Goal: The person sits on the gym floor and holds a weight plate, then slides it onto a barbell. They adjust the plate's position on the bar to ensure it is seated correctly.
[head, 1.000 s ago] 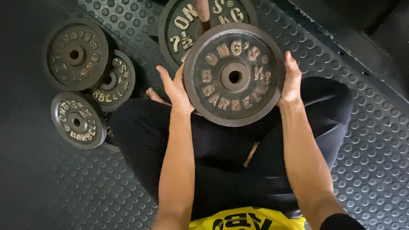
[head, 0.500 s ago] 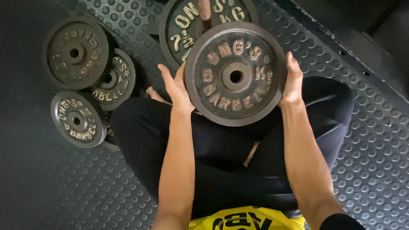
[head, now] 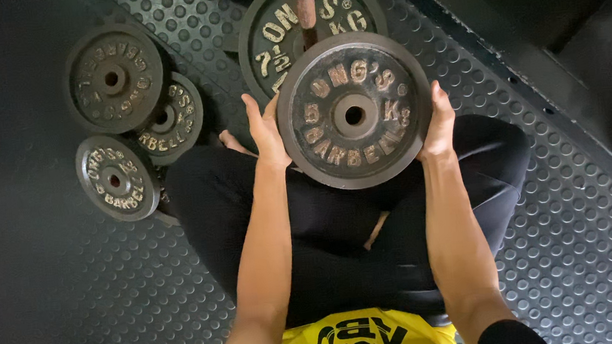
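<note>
— Since a second ago, has anything shifted?

— Barely. Both hands have kept the weight plate (head: 354,111) where it was, and it sits perhaps a touch higher in view, its upper edge closer to the rusty bar (head: 305,6).

— How is it held?

— Left hand (head: 266,130) is pressed flat against the plate's left rim, fingers pointing up along the edge. Right hand (head: 439,119) mirrors it on the right rim. Both are clamped onto the plate from the sides, with the palms facing each other.

— And where is the plate exactly?

— Lifted off the floor, above the person's crossed legs in black trousers (head: 339,227), its face turned up to the camera so the centre hole shows. It overlaps the lower edge of a larger plate (head: 277,32) lying flat behind it, and the rusty bar crosses that larger plate.

— What lies farther out?

— To the left, three smaller plates rest on the studded rubber mat (head: 555,196): one at the top left (head: 114,78), one tucked just beside it, partly under its edge (head: 171,121), and one below them (head: 116,178). A bare foot (head: 234,143) peeks out by the left wrist. At the bottom edge a yellow shirt (head: 363,338) with black print shows.
</note>
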